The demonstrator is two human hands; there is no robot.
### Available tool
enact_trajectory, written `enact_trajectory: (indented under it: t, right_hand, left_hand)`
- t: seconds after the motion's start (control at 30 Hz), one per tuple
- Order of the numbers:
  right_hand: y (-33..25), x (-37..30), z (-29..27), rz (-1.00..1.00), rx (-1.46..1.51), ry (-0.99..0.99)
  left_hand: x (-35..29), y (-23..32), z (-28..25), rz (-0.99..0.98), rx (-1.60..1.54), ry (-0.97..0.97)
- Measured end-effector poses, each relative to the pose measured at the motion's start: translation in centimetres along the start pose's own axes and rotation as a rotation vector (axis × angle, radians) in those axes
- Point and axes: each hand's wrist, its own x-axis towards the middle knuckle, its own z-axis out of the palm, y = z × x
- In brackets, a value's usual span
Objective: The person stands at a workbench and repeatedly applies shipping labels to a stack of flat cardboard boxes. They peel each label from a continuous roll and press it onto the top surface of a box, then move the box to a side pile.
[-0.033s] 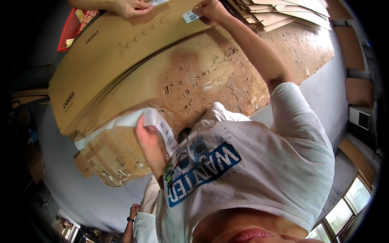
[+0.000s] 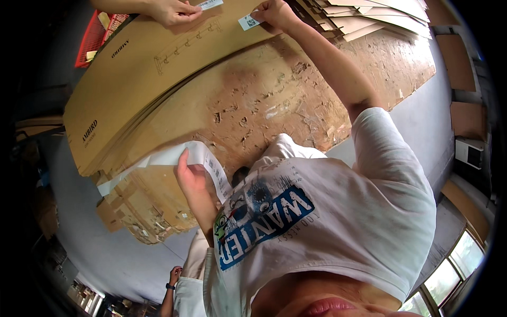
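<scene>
My right hand (image 2: 274, 13) reaches far forward and pinches a small white label (image 2: 248, 22) at the far edge of a large flat cardboard sheet (image 2: 158, 68). My left hand (image 2: 187, 177) stays close to my chest and grips a long white sheet of labels (image 2: 208, 158), which curls over the near edge of the cardboard. Another person's hand (image 2: 169, 10) rests on the same cardboard at the top, next to a second white label (image 2: 210, 4). My white printed shirt fills the lower right.
The cardboard lies on a worn, chipped wooden tabletop (image 2: 274, 105). A stack of flat cardboard sheets (image 2: 369, 16) sits at the far right and a red basket (image 2: 92, 37) at the far left. Folded cardboard pieces (image 2: 142, 211) lie below my left hand. Grey floor surrounds the table.
</scene>
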Motion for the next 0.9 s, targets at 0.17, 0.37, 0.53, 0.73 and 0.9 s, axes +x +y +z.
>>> enact_trajectory:
  t: [0.17,0.37,0.53,0.73,0.9]
  right_hand:
    - [-0.9,0.0,0.0,-0.042,-0.405,-0.025]
    - [-1.3,-1.2,0.4,-0.062,-0.370,0.108]
    - [-0.1,-0.6,1.3,-0.126,-0.556,0.164]
    - [-2.6,-2.1,0.3,-0.053,-0.697,0.221]
    - [2.4,-3.4,0.9,-0.573,-0.833,0.400]
  left_hand:
    - [-0.3,0.2,0.5,-0.004,-0.023,-0.010]
    - [-0.1,0.3,0.6,-0.022,-0.010,-0.028]
    - [0.1,0.2,1.0,-0.064,0.001,-0.054]
    - [-0.9,0.5,1.7,-0.027,0.021,-0.049]
    - [-2.2,1.0,1.0,0.065,0.049,-0.033]
